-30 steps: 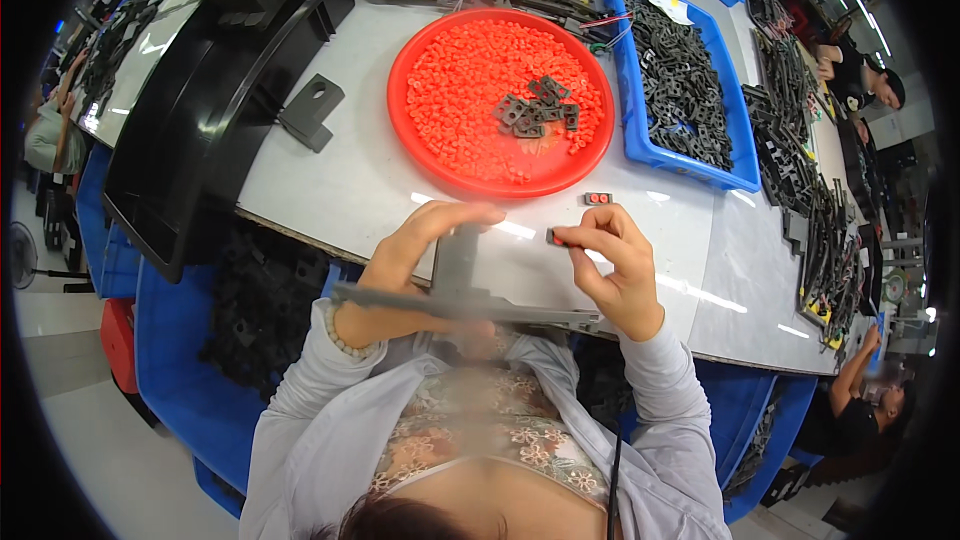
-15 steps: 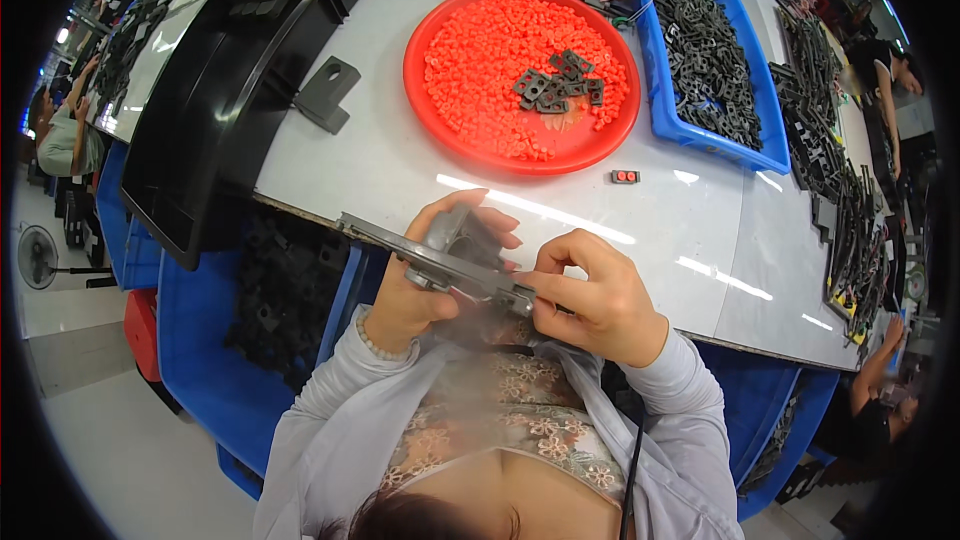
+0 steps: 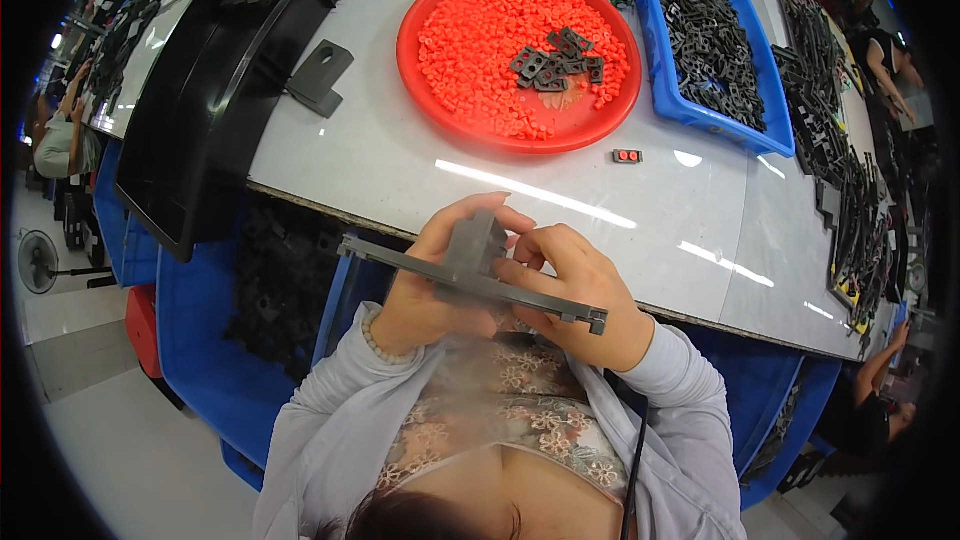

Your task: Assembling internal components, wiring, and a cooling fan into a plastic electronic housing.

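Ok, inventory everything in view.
table: one, white, centre
round tray: one, red, table
pellets: many, red, in tray
clips: several, black, in tray
red-dotted block: one, black, below tray
bins: two, blue, right
parts: many, black, nearer bin
casing: one, black, left
notched piece: one, grey, by casing
strips: many, dark, right
tubs: several, blue, under table
fan: one, grey, left
people: several, edges
bracket: one, grey, held
left fingers: around bracket
right fingers: against bracket

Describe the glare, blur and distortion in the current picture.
Head view: bright streaks of glare cross the white table on the near side of the red basin; head view: a hazy smear softens part of the flowered top, while the grey part in the left hand shows mostly clear edges; head view: fisheye distortion, with black corners.
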Action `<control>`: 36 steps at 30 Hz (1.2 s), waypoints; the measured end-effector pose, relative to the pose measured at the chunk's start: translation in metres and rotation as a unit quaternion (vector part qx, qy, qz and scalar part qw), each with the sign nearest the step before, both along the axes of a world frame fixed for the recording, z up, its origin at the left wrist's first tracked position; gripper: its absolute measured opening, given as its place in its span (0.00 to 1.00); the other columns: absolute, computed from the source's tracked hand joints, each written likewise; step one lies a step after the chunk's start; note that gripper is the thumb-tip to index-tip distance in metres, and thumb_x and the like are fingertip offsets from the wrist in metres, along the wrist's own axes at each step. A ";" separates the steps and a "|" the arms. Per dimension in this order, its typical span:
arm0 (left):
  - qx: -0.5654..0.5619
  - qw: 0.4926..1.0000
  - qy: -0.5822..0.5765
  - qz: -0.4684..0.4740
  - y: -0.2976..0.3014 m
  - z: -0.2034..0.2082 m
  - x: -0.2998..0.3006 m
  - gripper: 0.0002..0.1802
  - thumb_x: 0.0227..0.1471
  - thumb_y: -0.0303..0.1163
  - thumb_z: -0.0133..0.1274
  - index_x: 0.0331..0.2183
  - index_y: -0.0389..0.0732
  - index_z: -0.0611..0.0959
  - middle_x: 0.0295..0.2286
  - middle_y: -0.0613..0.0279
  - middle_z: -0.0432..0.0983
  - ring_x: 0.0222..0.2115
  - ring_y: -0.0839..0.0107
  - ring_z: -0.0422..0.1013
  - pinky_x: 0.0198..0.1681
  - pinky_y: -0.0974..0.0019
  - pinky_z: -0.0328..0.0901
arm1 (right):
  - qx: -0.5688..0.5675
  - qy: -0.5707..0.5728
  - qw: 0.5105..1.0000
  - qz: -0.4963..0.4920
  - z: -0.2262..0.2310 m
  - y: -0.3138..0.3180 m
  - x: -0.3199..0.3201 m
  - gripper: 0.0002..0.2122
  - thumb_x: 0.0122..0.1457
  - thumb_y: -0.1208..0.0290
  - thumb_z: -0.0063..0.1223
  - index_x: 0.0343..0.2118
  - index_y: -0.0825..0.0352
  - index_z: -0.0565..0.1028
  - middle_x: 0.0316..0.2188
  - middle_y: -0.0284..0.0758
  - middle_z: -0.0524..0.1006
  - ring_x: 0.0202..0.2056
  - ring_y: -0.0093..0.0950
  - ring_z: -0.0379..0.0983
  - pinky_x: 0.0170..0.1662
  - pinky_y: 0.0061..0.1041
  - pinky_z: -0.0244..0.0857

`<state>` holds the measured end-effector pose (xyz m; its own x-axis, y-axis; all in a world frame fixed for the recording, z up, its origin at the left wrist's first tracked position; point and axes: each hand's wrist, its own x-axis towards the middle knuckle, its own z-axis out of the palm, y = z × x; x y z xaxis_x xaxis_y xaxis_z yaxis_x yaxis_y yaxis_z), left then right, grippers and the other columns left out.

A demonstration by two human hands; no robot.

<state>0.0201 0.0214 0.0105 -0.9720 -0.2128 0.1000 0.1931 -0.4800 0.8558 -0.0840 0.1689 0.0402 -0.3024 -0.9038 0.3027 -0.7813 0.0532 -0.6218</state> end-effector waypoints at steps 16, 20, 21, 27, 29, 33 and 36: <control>0.188 0.978 -0.016 0.084 0.005 0.002 0.002 0.54 0.35 0.54 0.65 0.57 0.41 0.57 0.46 0.51 0.67 0.52 0.57 0.64 0.54 0.56 0.63 | -0.100 -0.075 0.992 -0.018 -0.015 -0.009 0.004 0.13 0.44 0.80 0.59 0.36 0.64 0.78 0.30 0.36 0.71 0.30 0.31 0.71 0.32 0.26 0.68; 0.153 0.984 -0.032 0.080 0.001 0.011 0.010 0.54 0.36 0.56 0.63 0.57 0.40 0.56 0.46 0.48 0.66 0.50 0.54 0.65 0.52 0.53 0.64 | -0.147 -0.284 0.947 -0.025 -0.035 -0.007 0.015 0.17 0.46 0.78 0.61 0.40 0.67 0.72 0.32 0.36 0.73 0.32 0.29 0.72 0.36 0.25 0.68; 0.119 0.990 -0.025 0.066 0.000 0.014 0.013 0.54 0.37 0.56 0.63 0.57 0.40 0.56 0.47 0.47 0.66 0.50 0.53 0.65 0.52 0.53 0.65 | -0.197 -0.412 0.889 -0.042 -0.042 -0.007 0.019 0.19 0.46 0.77 0.62 0.42 0.68 0.70 0.34 0.36 0.73 0.33 0.29 0.73 0.38 0.25 0.68; 0.102 0.987 -0.024 0.118 -0.006 0.020 0.025 0.56 0.34 0.56 0.65 0.57 0.38 0.55 0.47 0.44 0.65 0.50 0.51 0.65 0.52 0.52 0.64 | -0.041 -0.352 0.934 0.039 -0.036 -0.014 0.013 0.27 0.40 0.73 0.69 0.44 0.69 0.65 0.43 0.38 0.71 0.44 0.28 0.70 0.51 0.26 0.61; 0.115 0.984 -0.013 0.132 -0.005 0.022 0.025 0.57 0.33 0.55 0.66 0.57 0.38 0.55 0.47 0.43 0.65 0.50 0.51 0.65 0.52 0.52 0.64 | -0.032 -0.321 0.945 0.054 -0.030 -0.022 0.020 0.29 0.38 0.72 0.70 0.44 0.69 0.65 0.43 0.38 0.71 0.43 0.27 0.70 0.50 0.25 0.61; 0.072 0.984 0.021 0.161 -0.005 0.028 0.025 0.57 0.33 0.56 0.65 0.57 0.38 0.55 0.47 0.43 0.65 0.49 0.53 0.66 0.52 0.52 0.64 | -0.050 -0.383 0.922 0.009 -0.034 -0.031 0.043 0.27 0.40 0.67 0.70 0.42 0.67 0.68 0.35 0.37 0.75 0.38 0.28 0.74 0.41 0.25 0.66; 0.043 0.980 0.041 0.189 -0.009 0.026 0.025 0.55 0.36 0.55 0.64 0.57 0.38 0.54 0.47 0.44 0.63 0.49 0.55 0.65 0.52 0.51 0.64 | -0.055 -0.370 0.927 -0.023 -0.035 -0.032 0.047 0.21 0.42 0.70 0.68 0.39 0.68 0.71 0.29 0.35 0.77 0.31 0.25 0.75 0.35 0.22 0.68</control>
<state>0.0446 0.0124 0.0368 -0.8116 -0.5670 0.1408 0.4374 -0.4300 0.7898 -0.0367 0.1367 0.0052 -0.5011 -0.8610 0.0875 -0.1370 -0.0209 -0.9904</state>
